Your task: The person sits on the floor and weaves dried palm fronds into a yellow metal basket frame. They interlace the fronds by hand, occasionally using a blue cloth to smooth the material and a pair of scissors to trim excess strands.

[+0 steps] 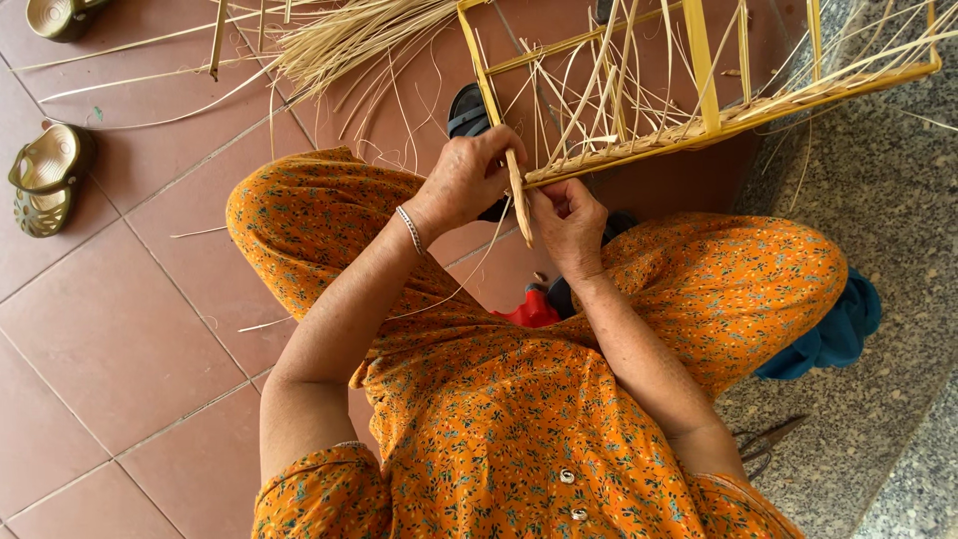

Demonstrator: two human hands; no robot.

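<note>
A bamboo frame [699, 120] of yellow slats, with thin strips woven through it, leans over my knees. My left hand [469, 180] grips the frame's near corner post, fingers wrapped around the slat. My right hand [567, 222] sits just right of it, pinching a thin bamboo strip [521, 205] at that same corner. A silver bangle [410, 229] circles my left wrist. I sit in orange flowered clothes [519, 399].
A bundle of loose bamboo strips [349, 45] fans over the red floor tiles at the top. Green sandals [45, 175] lie at the left, another [60, 15] at the top left. A red object [527, 309] lies between my knees, blue cloth [833, 334] at the right, scissors [763, 439] on speckled stone.
</note>
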